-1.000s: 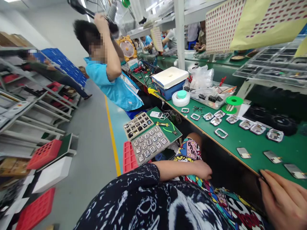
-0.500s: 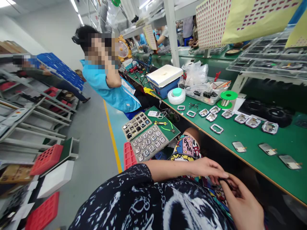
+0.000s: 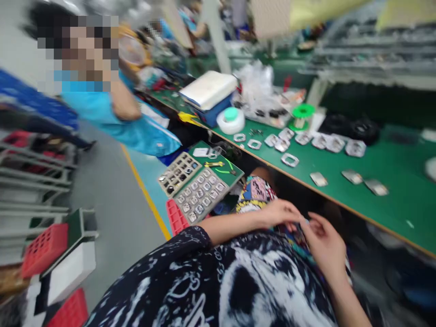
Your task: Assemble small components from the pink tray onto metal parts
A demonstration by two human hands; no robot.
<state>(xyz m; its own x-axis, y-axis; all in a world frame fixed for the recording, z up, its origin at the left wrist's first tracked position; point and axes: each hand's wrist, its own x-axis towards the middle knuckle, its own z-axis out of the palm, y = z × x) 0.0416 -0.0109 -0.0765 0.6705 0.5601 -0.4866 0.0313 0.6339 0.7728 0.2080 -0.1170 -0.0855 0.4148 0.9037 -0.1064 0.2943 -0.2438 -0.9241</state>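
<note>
My left hand (image 3: 281, 212) comes in from the left, over my lap, its fingers bent and closed. My right hand (image 3: 325, 240) meets it at the fingertips, with the thumb against the left fingers and the other fingers curled. A tiny pale spot shows between them, but blur and the fingers hide what it is. Both hands are in front of the bench edge, below several flat metal-backed parts (image 3: 318, 179) lying on the green bench top (image 3: 391, 213). Farther back on the bench are a square metal frame (image 3: 289, 160) and several watch-like housings (image 3: 334, 143).
To the left, a grey tray of housings (image 3: 200, 193) and a tray of small dark parts (image 3: 180, 173) lie beside cutters (image 3: 226, 171). A solder spool (image 3: 302, 117), a tape roll (image 3: 230, 121) and a blue box (image 3: 213, 106) stand on the bench. A co-worker (image 3: 116, 118) sits at left.
My view has swung right, so bench and co-worker appear farther left, with more blur. My hands are still together, slightly higher in view; the dark thing seen between the fingers earlier is not discernible.
</note>
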